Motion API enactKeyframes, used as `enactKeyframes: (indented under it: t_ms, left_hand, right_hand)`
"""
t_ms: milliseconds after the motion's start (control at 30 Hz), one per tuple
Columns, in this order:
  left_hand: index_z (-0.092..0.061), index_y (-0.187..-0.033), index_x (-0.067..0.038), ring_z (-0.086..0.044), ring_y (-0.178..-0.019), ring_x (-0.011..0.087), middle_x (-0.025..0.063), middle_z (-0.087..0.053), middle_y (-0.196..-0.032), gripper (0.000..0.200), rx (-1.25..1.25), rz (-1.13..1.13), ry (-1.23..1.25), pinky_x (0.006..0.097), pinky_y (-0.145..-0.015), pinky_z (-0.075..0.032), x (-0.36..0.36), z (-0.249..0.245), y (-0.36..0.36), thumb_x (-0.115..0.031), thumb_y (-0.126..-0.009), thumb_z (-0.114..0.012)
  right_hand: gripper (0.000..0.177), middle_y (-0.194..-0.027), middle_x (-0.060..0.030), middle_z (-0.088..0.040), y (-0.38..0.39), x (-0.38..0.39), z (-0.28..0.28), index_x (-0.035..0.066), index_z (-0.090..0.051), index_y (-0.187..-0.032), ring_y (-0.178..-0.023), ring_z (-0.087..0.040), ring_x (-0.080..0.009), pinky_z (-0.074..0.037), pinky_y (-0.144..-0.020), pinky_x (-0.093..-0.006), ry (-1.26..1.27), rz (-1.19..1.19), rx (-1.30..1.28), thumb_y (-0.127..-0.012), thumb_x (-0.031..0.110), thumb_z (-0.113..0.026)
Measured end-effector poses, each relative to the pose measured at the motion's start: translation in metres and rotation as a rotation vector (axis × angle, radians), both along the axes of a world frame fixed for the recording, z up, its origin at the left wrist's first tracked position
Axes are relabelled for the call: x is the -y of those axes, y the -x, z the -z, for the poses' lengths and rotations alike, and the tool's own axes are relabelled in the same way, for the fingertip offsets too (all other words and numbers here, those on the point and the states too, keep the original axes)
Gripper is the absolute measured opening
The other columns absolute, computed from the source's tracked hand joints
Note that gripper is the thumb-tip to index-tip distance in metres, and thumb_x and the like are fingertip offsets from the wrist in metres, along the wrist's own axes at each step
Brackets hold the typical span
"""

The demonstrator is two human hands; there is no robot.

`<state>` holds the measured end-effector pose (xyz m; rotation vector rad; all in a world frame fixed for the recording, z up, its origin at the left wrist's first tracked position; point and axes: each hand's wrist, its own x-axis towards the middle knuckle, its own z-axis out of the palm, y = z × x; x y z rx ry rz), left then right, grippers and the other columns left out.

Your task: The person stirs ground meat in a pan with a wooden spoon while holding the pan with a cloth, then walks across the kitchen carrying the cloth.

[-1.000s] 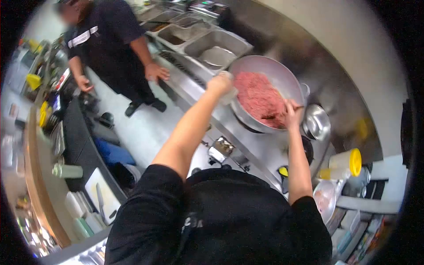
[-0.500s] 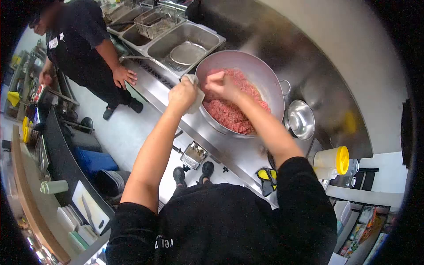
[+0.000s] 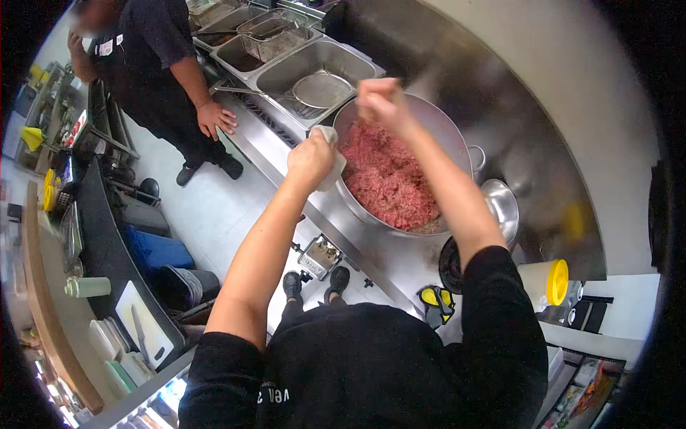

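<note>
My left hand (image 3: 312, 159) is closed on a folded white cloth (image 3: 330, 171), pressed against the near-left rim of a large round metal pan (image 3: 446, 129). Ground meat (image 3: 389, 179), pink with some browner bits, fills much of the pan. Above the far side of the meat is my right hand (image 3: 386, 104), slightly blurred, its fingers curled into a fist. Whatever it grips is hidden or too blurred to make out.
Left of the pan, a fryer (image 3: 321, 57) holds a round strainer (image 3: 323, 90) and a wire basket (image 3: 275, 39). A co-worker (image 3: 161, 79) rests a hand on the counter edge. A metal bowl (image 3: 502, 207) and a yellow-lidded tub (image 3: 547, 282) are at right.
My right hand has risen from the meat toward the pan's far rim. The left still holds the cloth at the rim. The co-worker's other hand has lifted toward the head.
</note>
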<state>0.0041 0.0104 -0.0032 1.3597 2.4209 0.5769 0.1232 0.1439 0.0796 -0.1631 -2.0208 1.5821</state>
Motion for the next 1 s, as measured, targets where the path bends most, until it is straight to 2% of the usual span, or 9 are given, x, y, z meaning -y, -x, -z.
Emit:
enactKeyframes:
  t_ms: [167,233,400,567,667,733,833,933,1000]
  left_hand:
    - [-0.047,-0.107,0.003,-0.062,-0.088,0.0403,0.0267,-0.063,-0.09,0.047,-0.007,-0.019,0.018,0.0476,-0.08,-0.046,0.0,0.001,-0.002,-0.04,-0.09,-0.04]
    - [-0.047,-0.105,0.004,-0.062,-0.086,0.0402,0.0265,-0.063,-0.089,0.043,-0.002,-0.015,-0.008,0.0475,-0.078,-0.047,0.003,0.001,-0.004,-0.036,-0.089,-0.042]
    - [-0.047,-0.102,0.005,-0.063,-0.083,0.0398,0.0262,-0.063,-0.088,0.039,0.015,-0.008,-0.042,0.0477,-0.076,-0.048,0.005,-0.005,-0.002,-0.032,-0.088,-0.044]
    - [-0.046,-0.107,0.003,-0.061,-0.09,0.0398,0.0256,-0.063,-0.093,0.045,0.028,-0.025,0.016,0.0484,-0.08,-0.045,0.003,-0.002,-0.001,-0.038,-0.09,-0.042]
    - [-0.046,-0.104,0.004,-0.062,-0.086,0.0405,0.026,-0.063,-0.089,0.041,-0.01,-0.011,-0.038,0.0483,-0.077,-0.047,0.004,0.003,0.0,-0.034,-0.089,-0.043]
    - [-0.047,-0.1,0.005,-0.063,-0.082,0.0412,0.0264,-0.063,-0.085,0.038,-0.029,0.01,-0.085,0.0481,-0.074,-0.048,0.004,0.005,-0.003,-0.03,-0.088,-0.043]
    - [-0.047,-0.1,0.006,-0.062,-0.082,0.0404,0.0263,-0.063,-0.085,0.041,0.008,-0.006,-0.086,0.0477,-0.075,-0.047,0.007,-0.003,-0.003,-0.034,-0.089,-0.044]
    - [-0.046,-0.101,0.005,-0.062,-0.084,0.041,0.0265,-0.063,-0.086,0.04,0.041,0.011,-0.106,0.0479,-0.077,-0.046,0.007,-0.002,-0.001,-0.032,-0.088,-0.044]
    - [-0.046,-0.101,0.005,-0.062,-0.085,0.0414,0.0266,-0.063,-0.087,0.039,0.038,0.012,-0.112,0.048,-0.078,-0.046,0.006,0.0,0.0,-0.032,-0.088,-0.044]
  right_hand:
    - [0.022,-0.051,0.0025,-0.042,0.017,-0.022,0.085,0.006,-0.045,-0.057,-0.045,-0.036,-0.006,-0.029,-0.042,-0.0266,-0.112,-0.029,0.258,-0.078,0.011,-0.053]
    - [0.026,-0.051,0.0016,-0.041,-0.038,-0.014,0.06,0.006,-0.042,-0.056,-0.044,-0.036,-0.0068,-0.029,-0.041,-0.0258,0.142,0.001,0.341,-0.079,0.013,-0.052]
    - [0.028,-0.049,-0.001,-0.041,-0.107,-0.016,0.023,0.007,-0.037,-0.055,-0.038,-0.035,-0.0091,-0.029,-0.038,-0.0248,0.118,0.006,0.21,-0.078,0.013,-0.05]
    - [0.025,-0.049,-0.0002,-0.038,-0.039,-0.041,0.008,0.006,-0.039,-0.057,-0.039,-0.036,-0.0097,-0.031,-0.038,-0.0259,0.141,0.091,-0.026,-0.079,0.012,-0.05]
    - [0.026,-0.047,0.0001,-0.037,0.019,-0.053,0.041,0.006,-0.041,-0.058,-0.037,-0.037,-0.0098,-0.032,-0.036,-0.0264,0.233,0.171,-0.142,-0.082,0.01,-0.05]
    - [0.027,-0.047,-0.0005,-0.037,0.02,-0.059,0.08,0.006,-0.041,-0.058,-0.038,-0.038,-0.0104,-0.032,-0.037,-0.027,0.094,0.265,0.022,-0.083,0.01,-0.049]
    - [0.027,-0.046,-0.0016,-0.038,-0.043,-0.049,0.081,0.006,-0.041,-0.057,-0.038,-0.039,-0.0113,-0.034,-0.037,-0.0279,0.26,0.155,0.062,-0.082,0.011,-0.048]
    - [0.022,-0.045,-0.0024,-0.033,-0.101,-0.02,0.052,0.007,-0.036,-0.057,-0.037,-0.03,-0.0123,-0.03,-0.038,-0.0289,0.222,0.228,0.062,-0.078,0.01,-0.043]
    - [0.02,-0.046,-0.0037,-0.039,-0.114,-0.014,0.03,0.005,-0.041,-0.057,-0.039,-0.039,-0.0125,-0.035,-0.038,-0.0281,0.159,0.101,0.027,-0.077,0.007,-0.044]
